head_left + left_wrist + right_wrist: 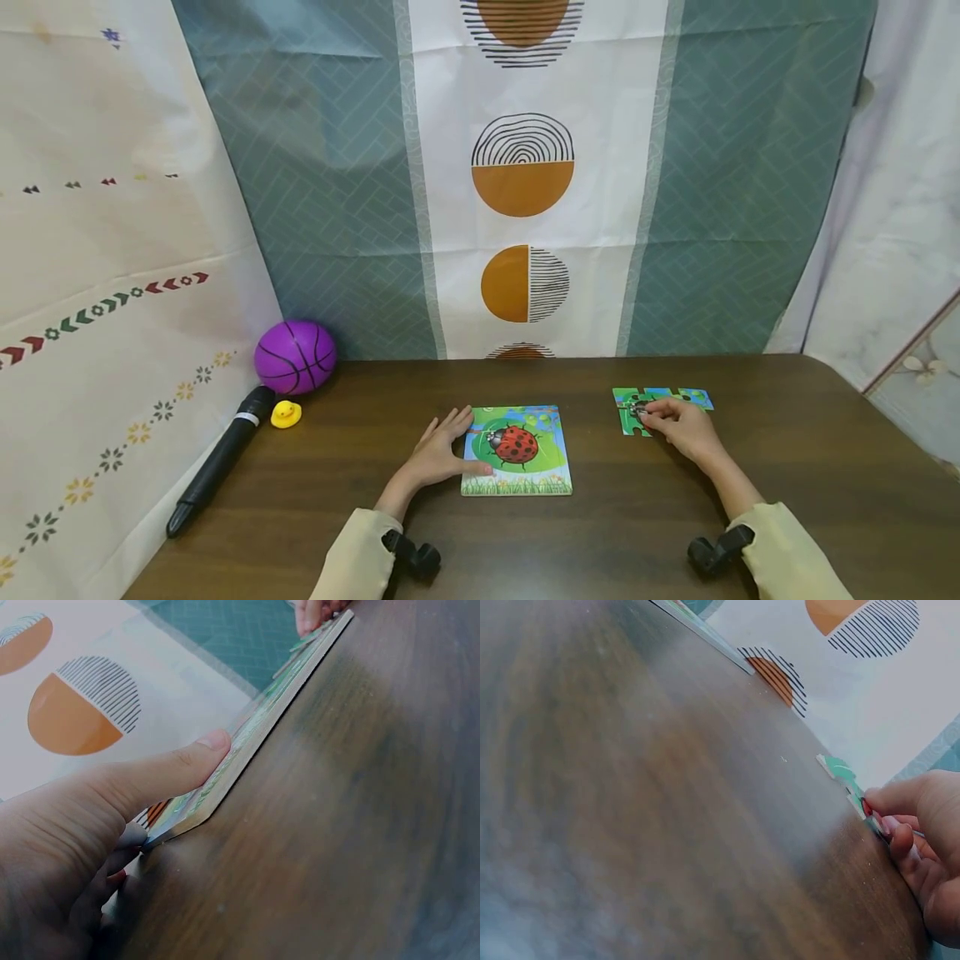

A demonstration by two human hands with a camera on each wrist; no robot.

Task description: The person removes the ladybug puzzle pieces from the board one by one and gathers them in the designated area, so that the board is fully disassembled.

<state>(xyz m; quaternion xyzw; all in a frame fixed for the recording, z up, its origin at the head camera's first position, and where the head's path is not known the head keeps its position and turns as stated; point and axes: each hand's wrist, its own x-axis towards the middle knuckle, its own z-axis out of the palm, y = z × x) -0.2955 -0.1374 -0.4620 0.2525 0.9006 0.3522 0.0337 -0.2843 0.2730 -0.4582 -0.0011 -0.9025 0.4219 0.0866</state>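
A square picture board [517,477] with a red ladybug and a grass border lies flat on the table, and its pale edge [262,742] shows in the left wrist view. At its left side rests my left hand [435,454], fingers spread near the upper left edge and thumb lying over the lower part. To the right, joined jigsaw pieces [627,419] in green and blue form a small irregular patch. My right hand [684,427] pinches a puzzle piece [867,808] with some red on it between thumb and fingers, right at the patch; the fingers hide much of it.
On the brown table [600,533], at the left, are a purple ball [296,357], a yellow rubber duck [286,414] and a black microphone [217,467]. A patterned curtain [525,233] hangs behind the table's far edge, and cloth borders the left side.
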